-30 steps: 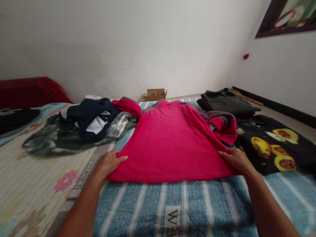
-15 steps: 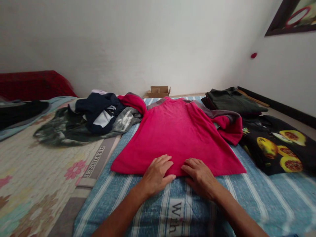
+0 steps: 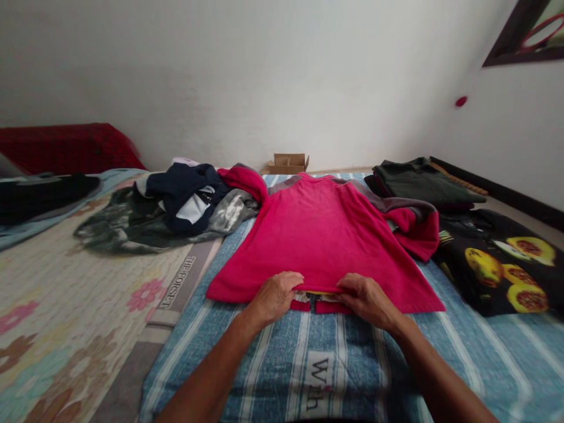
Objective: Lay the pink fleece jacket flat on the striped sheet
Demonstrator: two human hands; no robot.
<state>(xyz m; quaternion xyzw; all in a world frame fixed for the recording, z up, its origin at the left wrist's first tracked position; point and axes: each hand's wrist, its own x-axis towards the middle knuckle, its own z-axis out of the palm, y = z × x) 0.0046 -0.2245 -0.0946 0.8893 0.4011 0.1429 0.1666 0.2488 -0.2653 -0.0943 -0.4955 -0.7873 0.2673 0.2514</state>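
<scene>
A pink jacket with grey shoulders lies spread out on the blue striped bedsheet, its sleeves out to both sides. My left hand pinches the near hem left of the middle. Right of the middle, my right hand grips the same hem. Between the hands the upper layer is slightly lifted, and a pale patterned lining and the zipper end show under it. The fingertips are partly hidden in the cloth.
To the left lie a navy garment and a grey camouflage garment in a heap. Folded dark clothes and a black fruit-print garment lie on the right. A cardboard box stands by the wall.
Both hands went from lying loosely on the hem to gripping it. The hem's upper layer has come up a little, exposing the inside. The view has shifted slightly left.
</scene>
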